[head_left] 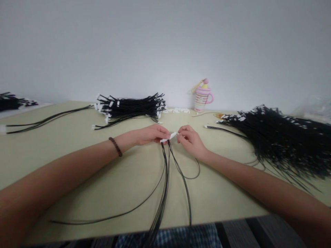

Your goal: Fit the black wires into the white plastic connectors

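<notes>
Over the middle of the pale green desk [77,179], the left hand [151,134] pinches a small white plastic connector [168,137] with thin black wires [165,172] trailing toward the person. The right hand [190,139] pinches its other end, fingers closed.

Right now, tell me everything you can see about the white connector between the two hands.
The connector is a small white block, plastic by the look, lying nearly level just above the table. The left hand pinches one end and the right hand the other. Thin black wires run from it down toward the table's near edge. Its finer detail is too small to make out.
</notes>
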A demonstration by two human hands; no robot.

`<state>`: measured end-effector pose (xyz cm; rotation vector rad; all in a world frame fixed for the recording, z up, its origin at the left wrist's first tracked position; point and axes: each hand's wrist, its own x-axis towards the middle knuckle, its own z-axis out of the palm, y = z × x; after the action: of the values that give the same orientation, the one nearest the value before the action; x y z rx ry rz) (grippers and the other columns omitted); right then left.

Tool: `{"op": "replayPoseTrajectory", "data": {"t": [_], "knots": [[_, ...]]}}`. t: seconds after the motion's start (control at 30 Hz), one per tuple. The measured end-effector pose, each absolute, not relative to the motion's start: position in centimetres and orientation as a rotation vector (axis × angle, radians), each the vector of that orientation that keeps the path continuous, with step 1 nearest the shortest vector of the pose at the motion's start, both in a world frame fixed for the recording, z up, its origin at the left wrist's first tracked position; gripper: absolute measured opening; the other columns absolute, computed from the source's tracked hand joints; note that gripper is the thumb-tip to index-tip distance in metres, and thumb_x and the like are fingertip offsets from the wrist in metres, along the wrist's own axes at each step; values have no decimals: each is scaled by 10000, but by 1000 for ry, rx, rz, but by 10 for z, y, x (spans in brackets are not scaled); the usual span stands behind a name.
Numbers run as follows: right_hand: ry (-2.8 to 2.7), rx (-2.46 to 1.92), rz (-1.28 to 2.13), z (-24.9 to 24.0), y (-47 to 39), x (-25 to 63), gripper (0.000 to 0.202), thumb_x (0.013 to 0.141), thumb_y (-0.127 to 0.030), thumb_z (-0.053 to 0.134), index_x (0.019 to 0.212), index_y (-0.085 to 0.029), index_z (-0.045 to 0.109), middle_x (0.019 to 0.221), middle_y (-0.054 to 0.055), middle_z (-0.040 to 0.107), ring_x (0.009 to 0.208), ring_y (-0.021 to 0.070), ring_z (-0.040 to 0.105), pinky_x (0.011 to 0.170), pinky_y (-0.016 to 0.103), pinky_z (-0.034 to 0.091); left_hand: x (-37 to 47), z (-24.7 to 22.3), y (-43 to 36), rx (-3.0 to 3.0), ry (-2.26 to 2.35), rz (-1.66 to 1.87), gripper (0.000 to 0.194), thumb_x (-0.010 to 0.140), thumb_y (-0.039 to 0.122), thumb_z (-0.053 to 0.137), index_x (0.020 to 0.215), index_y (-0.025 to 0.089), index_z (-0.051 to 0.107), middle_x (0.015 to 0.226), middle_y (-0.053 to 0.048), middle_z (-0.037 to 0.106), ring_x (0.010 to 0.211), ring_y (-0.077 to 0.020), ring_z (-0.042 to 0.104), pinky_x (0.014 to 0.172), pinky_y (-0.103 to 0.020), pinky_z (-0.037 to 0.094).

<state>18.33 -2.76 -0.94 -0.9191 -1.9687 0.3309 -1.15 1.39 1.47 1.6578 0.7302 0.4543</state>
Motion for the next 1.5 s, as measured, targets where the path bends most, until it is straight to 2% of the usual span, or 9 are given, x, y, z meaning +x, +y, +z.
{"op": "replayPoseTrajectory", "data": {"t": [0.1,0.2,0.37,0.97,1.1,1.2,1.27,1.33,1.5], "knots": [[-1965,-840,351,-8,-30,183,179,740,-135,489,587,-147,581,917,68,537,867,142,519,727,260,408,-12,15,13,1659,714,433,179,670,288,651,681,111,624,612,-8,571,587,-89,497,560,-198,365],[-1981,-758,377,-7,-32,182,193,743,-101,468,605,-151,594,947,65,577,899,144,539,785,274,411,-13,15,14,1656,704,432,178,663,288,657,687,114,629,608,-4,566,582,-87,492,564,-201,370],[-1958,-803,414,-8,-34,180,212,746,-95,457,596,-155,594,871,45,609,799,127,566,776,273,420,-12,15,14,1672,712,420,177,667,294,653,691,120,633,601,0,566,582,-88,489,573,-207,373],[-1949,-845,429,-9,-32,178,209,753,-113,482,587,-149,603,834,48,606,767,121,554,705,256,416,-11,15,12,1746,707,410,158,681,271,630,712,116,641,627,-10,578,600,-94,501,587,-215,378],[-1884,-866,585,-8,-26,179,187,764,-207,516,651,-154,655,896,50,581,816,115,536,683,232,407,-13,13,15,1689,717,474,181,685,285,639,736,111,634,638,-13,572,605,-91,503,578,-207,371],[-1907,-906,851,-4,-18,189,215,758,-306,548,726,-136,675,661,4,518,602,76,460,529,205,339,-15,12,18,1625,736,531,185,667,268,655,753,106,629,659,-20,574,602,-90,503,569,-209,374],[-1987,-919,1125,0,-11,199,279,747,-361,566,800,-109,673,494,-53,387,459,49,310,440,199,225,-16,14,20,1596,750,572,180,657,251,663,752,103,628,679,-28,583,602,-87,504,574,-213,382],[-2073,-909,1355,5,-6,209,333,717,-382,602,860,-87,663,448,-79,319,427,36,213,421,202,141,-18,19,22,1581,725,632,156,654,230,664,735,103,624,700,-37,596,621,-88,515,582,-210,386],[-2160,-880,1603,10,1,221,314,724,-358,603,892,-96,641,466,-65,424,402,24,254,393,182,147,-18,47,11,1564,545,735,148,662,230,670,714,102,616,736,-50,618,633,-87,523,595,-212,392]]}}
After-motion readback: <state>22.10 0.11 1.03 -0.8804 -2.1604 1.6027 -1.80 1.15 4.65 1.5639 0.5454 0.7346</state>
